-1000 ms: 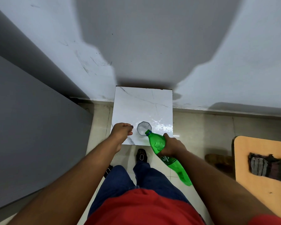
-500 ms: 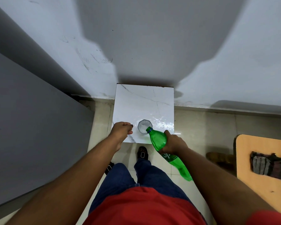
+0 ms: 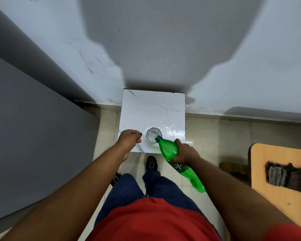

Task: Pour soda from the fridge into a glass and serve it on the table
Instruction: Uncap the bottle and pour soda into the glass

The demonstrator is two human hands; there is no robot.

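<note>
Right hand: the right hand (image 3: 184, 152) is wrapped around the upper body of the green soda bottle (image 3: 174, 159), fingers curled over its shoulder, thumb side toward the bench.
Soda bottle: tipped steeply, uncapped, its blue neck ring and mouth over the near right rim of the glass (image 3: 153, 134); its base points back toward the person, above the floor and off the bench. A white label letter shows below the hand.
Glass: clear with a faceted rim, upright on the white marble-look bench (image 3: 151, 108), near the front edge; pale liquid or foam shows inside, the level is hard to judge.
Left hand: the left hand (image 3: 129, 139) is curled into a loose fist, fingers pressed together, at the front left part of the bench just beside the glass and apart from it; whether it pinches something small I cannot tell.
Bench: small and square, its back edge against the white wall (image 3: 163, 40).
Surroundings: a wooden table (image 3: 274, 173) to the right carries a dark striped cloth (image 3: 287, 176); a grey panel (image 3: 28, 145) stands to the left.
</note>
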